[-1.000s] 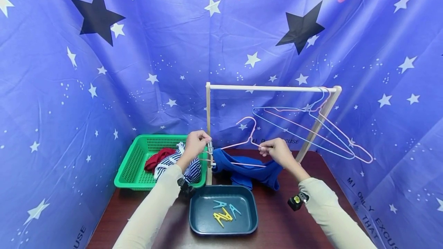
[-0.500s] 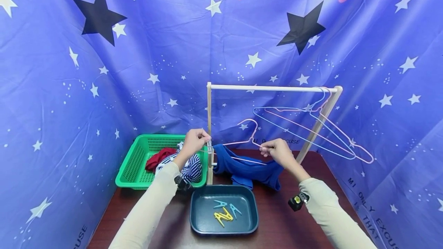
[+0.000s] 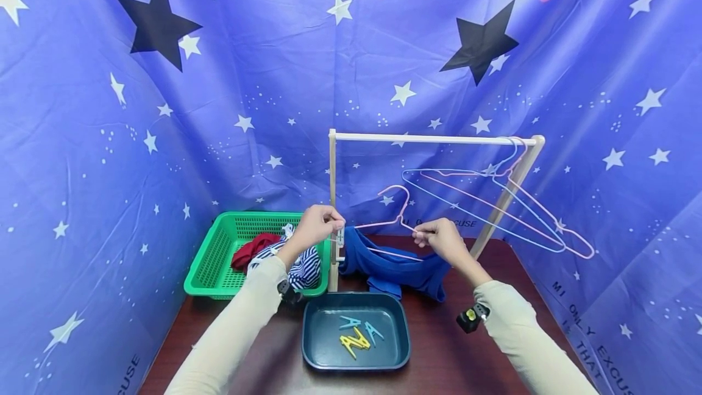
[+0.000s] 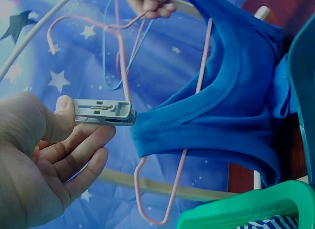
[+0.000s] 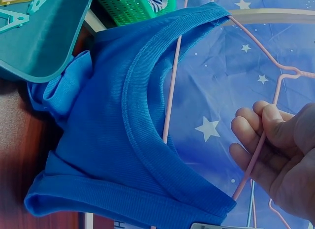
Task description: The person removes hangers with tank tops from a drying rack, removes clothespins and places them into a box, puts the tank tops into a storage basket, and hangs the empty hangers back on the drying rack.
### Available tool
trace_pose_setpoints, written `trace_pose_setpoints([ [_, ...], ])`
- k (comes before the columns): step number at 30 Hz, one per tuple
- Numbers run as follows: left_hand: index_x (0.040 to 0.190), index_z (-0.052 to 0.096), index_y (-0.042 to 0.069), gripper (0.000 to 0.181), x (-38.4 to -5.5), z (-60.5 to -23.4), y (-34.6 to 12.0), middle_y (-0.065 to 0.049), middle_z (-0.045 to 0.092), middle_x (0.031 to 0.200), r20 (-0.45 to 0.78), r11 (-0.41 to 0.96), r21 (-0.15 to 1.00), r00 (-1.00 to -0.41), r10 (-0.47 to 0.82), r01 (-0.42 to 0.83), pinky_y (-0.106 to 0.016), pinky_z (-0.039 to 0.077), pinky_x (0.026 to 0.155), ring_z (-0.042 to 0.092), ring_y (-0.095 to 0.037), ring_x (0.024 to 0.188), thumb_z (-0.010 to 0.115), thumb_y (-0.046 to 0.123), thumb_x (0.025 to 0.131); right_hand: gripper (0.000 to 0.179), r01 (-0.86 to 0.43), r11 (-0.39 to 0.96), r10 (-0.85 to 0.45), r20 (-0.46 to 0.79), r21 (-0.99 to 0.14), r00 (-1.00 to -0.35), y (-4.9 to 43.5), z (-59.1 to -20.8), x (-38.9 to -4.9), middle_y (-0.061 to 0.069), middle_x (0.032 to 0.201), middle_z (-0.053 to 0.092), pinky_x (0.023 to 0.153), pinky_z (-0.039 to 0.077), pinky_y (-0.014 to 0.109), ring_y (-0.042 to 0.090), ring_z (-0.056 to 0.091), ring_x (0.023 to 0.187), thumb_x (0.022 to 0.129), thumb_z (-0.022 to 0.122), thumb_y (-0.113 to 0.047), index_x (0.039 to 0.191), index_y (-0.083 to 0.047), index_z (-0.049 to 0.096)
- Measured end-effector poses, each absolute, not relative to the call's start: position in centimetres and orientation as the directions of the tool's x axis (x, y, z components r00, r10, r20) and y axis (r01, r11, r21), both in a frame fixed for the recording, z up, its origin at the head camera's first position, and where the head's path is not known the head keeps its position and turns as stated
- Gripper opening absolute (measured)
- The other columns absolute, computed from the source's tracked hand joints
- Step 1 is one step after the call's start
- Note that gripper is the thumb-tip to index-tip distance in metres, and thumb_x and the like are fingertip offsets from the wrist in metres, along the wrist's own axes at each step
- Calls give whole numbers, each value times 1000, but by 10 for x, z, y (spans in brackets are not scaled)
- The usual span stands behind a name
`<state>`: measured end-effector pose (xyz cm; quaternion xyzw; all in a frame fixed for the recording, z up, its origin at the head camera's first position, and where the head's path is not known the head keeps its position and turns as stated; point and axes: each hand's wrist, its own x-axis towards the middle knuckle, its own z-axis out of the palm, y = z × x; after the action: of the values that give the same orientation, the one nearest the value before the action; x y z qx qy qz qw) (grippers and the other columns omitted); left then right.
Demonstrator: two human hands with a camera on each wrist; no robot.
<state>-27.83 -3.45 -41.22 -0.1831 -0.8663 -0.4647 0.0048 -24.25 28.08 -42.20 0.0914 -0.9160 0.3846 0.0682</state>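
Observation:
My left hand (image 3: 317, 227) pinches a grey clothespin (image 4: 101, 112) between thumb and fingers. Its nose meets the edge of the left strap of a blue tank top (image 4: 221, 106); whether it bites the fabric I cannot tell. The top hangs by its straps on a pink clothes hanger (image 3: 378, 225), whose left end sticks out past the strap. On the other side, my right hand (image 5: 280, 150) grips the hanger's right arm close to the neck. A grey clip (image 5: 216, 226), partly cut off, shows at the right strap in the right wrist view.
A drying rack (image 3: 433, 138) bears a blue hanger (image 3: 439, 189) and another pink one at its right end. Striped and red clothes lie in a green basket (image 3: 205, 255) at left. Several yellow and blue clothespins lie in a dark tray (image 3: 323, 355) in front.
My left hand has shifted slightly right with the clothespin, closer to the left strap. The right hand keeps its grip on the hanger almost unmoved.

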Motion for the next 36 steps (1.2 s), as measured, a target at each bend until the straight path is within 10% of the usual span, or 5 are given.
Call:
trace_pose_setpoints([
  [13, 106, 73, 2, 12, -254, -431, 0, -8, 76, 98, 149, 468, 752, -812, 564, 463, -30, 58, 79, 71, -17, 89, 69, 7, 96, 13, -205, 687, -94, 194, -698, -977, 280, -420, -245, 22, 82, 76, 73, 62, 47, 26, 75, 69, 94, 66, 4, 98, 11, 76],
  [25, 113, 73, 4, 19, -238, -460, 25, -3, 77, 103, 112, 478, 706, -749, 653, 523, -29, 58, 90, 72, -15, 98, 71, 10, 95, 12, -213, 682, -98, 202, -700, -975, 278, -414, -245, 23, 80, 76, 65, 62, 30, 28, 75, 69, 94, 65, 5, 96, 12, 76],
  [36, 99, 78, 16, 8, -227, -502, 50, 9, 74, 89, 128, 537, 368, -613, 779, 759, -17, 54, 74, 63, -1, 77, 74, 20, 93, 11, -218, 696, -106, 202, -684, -974, 272, -414, -249, 20, 77, 75, 62, 58, 21, 25, 74, 67, 93, 67, 4, 94, 10, 76],
])
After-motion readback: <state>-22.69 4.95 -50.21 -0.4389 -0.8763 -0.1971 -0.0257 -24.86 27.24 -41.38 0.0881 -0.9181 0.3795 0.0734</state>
